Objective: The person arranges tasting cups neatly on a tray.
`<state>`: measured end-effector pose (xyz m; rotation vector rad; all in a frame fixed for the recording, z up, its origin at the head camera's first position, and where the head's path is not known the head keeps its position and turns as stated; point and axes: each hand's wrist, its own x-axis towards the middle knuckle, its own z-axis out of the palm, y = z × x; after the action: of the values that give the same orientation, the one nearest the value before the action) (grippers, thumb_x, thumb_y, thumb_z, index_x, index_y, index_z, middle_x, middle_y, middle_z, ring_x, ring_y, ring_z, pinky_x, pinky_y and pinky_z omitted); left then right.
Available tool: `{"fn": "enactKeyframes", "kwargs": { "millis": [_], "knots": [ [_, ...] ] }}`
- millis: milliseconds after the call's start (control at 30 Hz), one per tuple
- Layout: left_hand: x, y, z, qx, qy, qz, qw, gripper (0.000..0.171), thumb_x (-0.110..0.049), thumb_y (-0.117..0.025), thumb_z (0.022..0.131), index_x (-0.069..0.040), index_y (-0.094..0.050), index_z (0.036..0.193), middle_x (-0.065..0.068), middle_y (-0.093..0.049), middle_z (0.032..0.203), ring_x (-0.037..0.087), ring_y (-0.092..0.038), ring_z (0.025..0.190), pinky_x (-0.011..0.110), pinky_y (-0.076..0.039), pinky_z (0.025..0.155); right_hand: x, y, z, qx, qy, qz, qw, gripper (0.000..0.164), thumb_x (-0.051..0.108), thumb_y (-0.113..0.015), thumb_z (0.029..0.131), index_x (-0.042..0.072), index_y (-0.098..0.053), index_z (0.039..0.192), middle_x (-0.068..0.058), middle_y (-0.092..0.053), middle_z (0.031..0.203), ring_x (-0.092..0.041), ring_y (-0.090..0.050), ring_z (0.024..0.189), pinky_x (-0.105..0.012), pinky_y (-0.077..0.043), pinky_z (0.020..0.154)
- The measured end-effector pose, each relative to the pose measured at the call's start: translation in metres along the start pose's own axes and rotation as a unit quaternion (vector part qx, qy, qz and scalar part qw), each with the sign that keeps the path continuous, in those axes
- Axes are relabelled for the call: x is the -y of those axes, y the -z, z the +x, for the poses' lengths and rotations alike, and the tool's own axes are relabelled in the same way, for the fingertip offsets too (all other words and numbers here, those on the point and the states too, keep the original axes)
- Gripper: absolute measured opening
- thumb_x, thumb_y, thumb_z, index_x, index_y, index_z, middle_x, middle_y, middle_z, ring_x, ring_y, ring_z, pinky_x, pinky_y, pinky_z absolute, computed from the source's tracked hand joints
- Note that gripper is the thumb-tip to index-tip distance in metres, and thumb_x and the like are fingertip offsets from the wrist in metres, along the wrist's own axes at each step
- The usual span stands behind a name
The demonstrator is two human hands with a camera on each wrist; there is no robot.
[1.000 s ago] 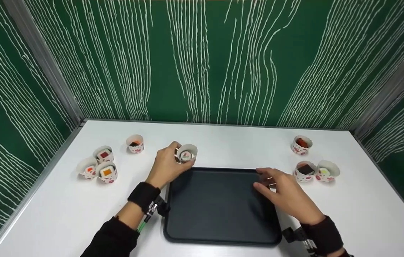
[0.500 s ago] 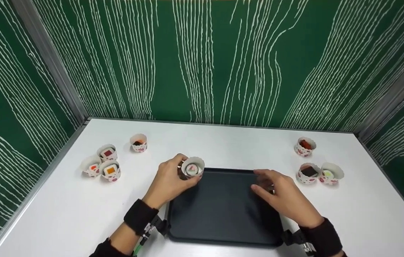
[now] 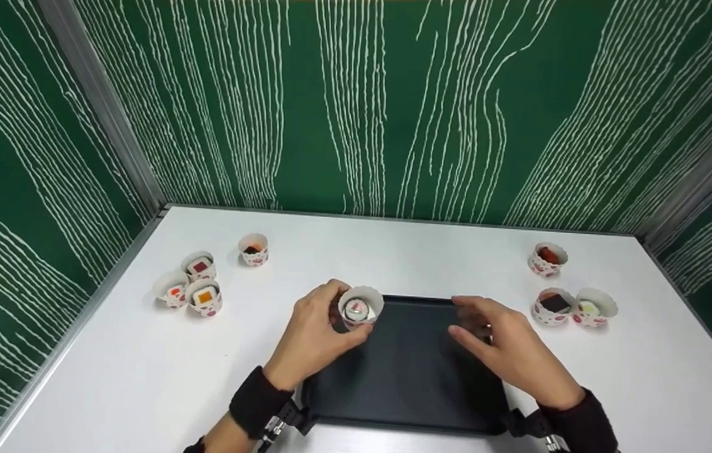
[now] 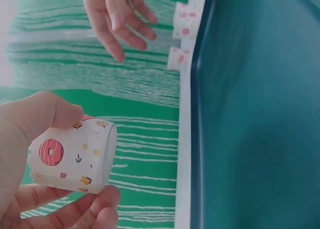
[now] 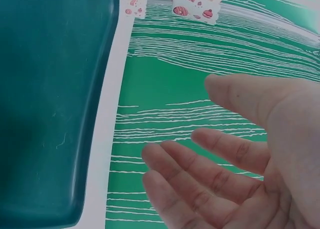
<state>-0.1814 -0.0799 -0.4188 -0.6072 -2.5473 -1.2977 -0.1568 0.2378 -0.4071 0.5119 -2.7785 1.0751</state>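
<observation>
My left hand [image 3: 315, 333] grips a paper baking cup [image 4: 75, 156] between thumb and fingers, above the back left part of a dark tray [image 3: 419, 384]. Printed donuts and flowers cover the cup's side. Inside it sits a round sushi roll piece [image 3: 356, 309] with a pink and green centre, seen from above in the head view. My right hand [image 3: 510, 340] hovers over the tray's right side, thumb and fingers apart and relaxed. In the right wrist view its fingers [image 5: 215, 184] are spread with nothing between them.
On the left of the white table [image 3: 123, 371] stand several filled cups [image 3: 206, 308], with another cup [image 3: 254, 255] behind them. To the right are two touching cups [image 3: 551, 318] and one more cup [image 3: 545, 269] farther back. Green striped panels [image 3: 305, 157] enclose the table.
My left hand has carried the cup toward me and to the right, from behind the tray's back edge to over the tray. The right hand stays nearly in place; the head view shifts slightly.
</observation>
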Motion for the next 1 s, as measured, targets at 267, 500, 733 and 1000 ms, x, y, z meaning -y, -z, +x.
{"fn": "enactKeyframes", "kwargs": {
  "millis": [267, 500, 733, 1000],
  "knots": [
    [-0.013, -0.005, -0.008, 0.038, 0.002, -0.057, 0.9976, 0.044, -0.03, -0.089, 0.087, -0.017, -0.068, 0.124, -0.005, -0.068, 0.111, 0.009, -0.063, 0.093, 0.023, -0.058, 0.08, 0.004, -0.001, -0.002, 0.006, 0.012, 0.013, 1.0, 0.045, 0.029, -0.073, 0.104, 0.011, -0.065, 0.144, -0.003, -0.076, 0.119, -0.014, -0.077, 0.103, -0.037, -0.063, 0.091],
    [-0.023, -0.009, -0.015, 0.081, -0.002, -0.098, 0.9919, 0.044, -0.033, -0.088, 0.088, -0.021, -0.067, 0.124, -0.006, -0.067, 0.113, 0.011, -0.064, 0.092, 0.027, -0.059, 0.08, 0.011, -0.001, -0.006, 0.006, 0.018, 0.023, 1.0, 0.044, 0.029, -0.072, 0.104, 0.014, -0.064, 0.145, -0.001, -0.075, 0.119, -0.013, -0.076, 0.105, -0.035, -0.064, 0.092],
    [-0.028, -0.011, -0.018, 0.074, -0.014, -0.069, 0.9948, 0.044, -0.03, -0.09, 0.085, -0.022, -0.069, 0.123, -0.009, -0.067, 0.11, 0.016, -0.06, 0.092, 0.024, -0.051, 0.079, 0.021, -0.001, -0.01, 0.013, 0.029, 0.034, 0.999, 0.044, 0.033, -0.069, 0.106, 0.019, -0.062, 0.147, 0.004, -0.073, 0.123, -0.012, -0.074, 0.111, -0.031, -0.062, 0.096],
    [-0.031, -0.016, -0.02, 0.075, -0.036, -0.051, 0.9952, 0.046, -0.025, -0.089, 0.086, -0.017, -0.067, 0.125, -0.004, -0.067, 0.113, 0.016, -0.06, 0.095, 0.025, -0.053, 0.082, 0.031, -0.006, -0.011, 0.05, 0.039, 0.05, 0.997, 0.046, 0.042, -0.064, 0.107, 0.022, -0.061, 0.148, 0.002, -0.073, 0.128, -0.009, -0.074, 0.11, -0.031, -0.061, 0.095]
  ]
}}
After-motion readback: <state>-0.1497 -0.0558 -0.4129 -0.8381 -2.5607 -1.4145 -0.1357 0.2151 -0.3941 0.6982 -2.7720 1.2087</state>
